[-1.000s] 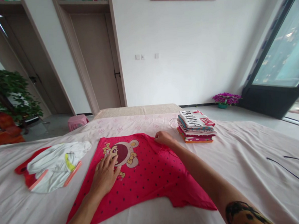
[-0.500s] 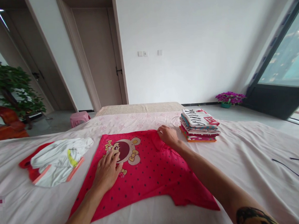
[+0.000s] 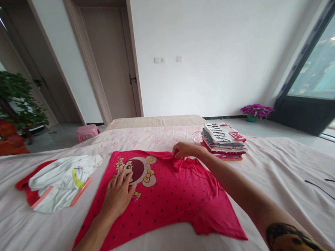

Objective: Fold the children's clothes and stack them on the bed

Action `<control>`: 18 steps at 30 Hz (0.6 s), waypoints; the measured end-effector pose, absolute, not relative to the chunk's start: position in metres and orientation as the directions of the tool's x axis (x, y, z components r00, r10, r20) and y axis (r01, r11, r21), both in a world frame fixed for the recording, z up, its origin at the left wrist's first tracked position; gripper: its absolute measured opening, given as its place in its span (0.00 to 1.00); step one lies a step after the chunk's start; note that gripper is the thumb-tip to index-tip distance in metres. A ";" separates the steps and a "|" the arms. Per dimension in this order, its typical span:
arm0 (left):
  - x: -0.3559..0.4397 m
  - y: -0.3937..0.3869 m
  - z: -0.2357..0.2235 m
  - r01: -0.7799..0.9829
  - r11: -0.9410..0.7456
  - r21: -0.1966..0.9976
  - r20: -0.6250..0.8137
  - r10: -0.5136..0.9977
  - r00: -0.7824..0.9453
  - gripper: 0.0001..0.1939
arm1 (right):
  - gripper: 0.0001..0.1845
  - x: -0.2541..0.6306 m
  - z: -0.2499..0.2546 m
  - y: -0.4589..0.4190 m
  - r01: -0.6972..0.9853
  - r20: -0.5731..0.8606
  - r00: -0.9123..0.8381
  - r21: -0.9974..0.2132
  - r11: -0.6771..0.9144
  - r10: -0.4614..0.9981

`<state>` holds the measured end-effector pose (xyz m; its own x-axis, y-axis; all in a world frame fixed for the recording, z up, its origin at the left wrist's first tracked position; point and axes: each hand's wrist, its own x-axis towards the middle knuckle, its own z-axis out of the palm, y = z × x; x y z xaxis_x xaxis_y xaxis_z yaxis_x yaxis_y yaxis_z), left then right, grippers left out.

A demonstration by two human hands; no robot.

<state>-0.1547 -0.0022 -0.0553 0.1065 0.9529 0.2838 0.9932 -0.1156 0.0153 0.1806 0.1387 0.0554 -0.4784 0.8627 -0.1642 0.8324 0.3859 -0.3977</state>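
A pinkish-red T-shirt (image 3: 166, 200) with dark dots and a cartoon bear print lies spread on the sheet, its neckline toward the right. My left hand (image 3: 119, 189) rests flat on the print with fingers apart, pressing on the cloth. At the far edge, near the shoulder, my right hand (image 3: 182, 151) has its fingers closed on the shirt's fabric, which is bunched and slightly raised there. One sleeve points toward me at the lower right; my right forearm passes over the neckline side.
A folded stack of clothes (image 3: 225, 141) stands beyond my right forearm. To the left lies a crumpled white garment (image 3: 60, 181) with a red piece under it. Thin black cords (image 3: 325, 192) lie at the right. A pink stool (image 3: 87, 133) stands behind the bed.
My right hand has curled and drawn the shirt's far edge slightly left and toward me, bunching it. My left hand stays on the print.
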 end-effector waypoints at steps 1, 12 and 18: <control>-0.155 -0.002 -0.056 0.993 -0.114 0.017 0.282 0.954 0.105 0.28 | 0.13 0.181 0.063 0.148 0.888 -0.111 -0.395 -0.301 0.348 0.912; -0.154 -0.003 -0.055 0.994 -0.111 -0.003 0.299 0.948 0.107 0.27 | 0.30 0.143 -0.007 0.126 0.902 0.251 -0.350 -0.170 0.397 0.902; -0.155 -0.003 -0.056 0.992 -0.122 -0.013 0.314 0.942 0.120 0.27 | 0.34 0.172 -0.036 0.116 0.955 0.031 -0.268 -0.123 0.270 0.963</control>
<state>-0.1551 -0.0033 -0.0563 0.1203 0.9418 0.3140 0.9924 -0.1224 -0.0131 0.1719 0.1162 -0.0361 -0.2683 0.9628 0.0307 0.9550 0.2701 -0.1228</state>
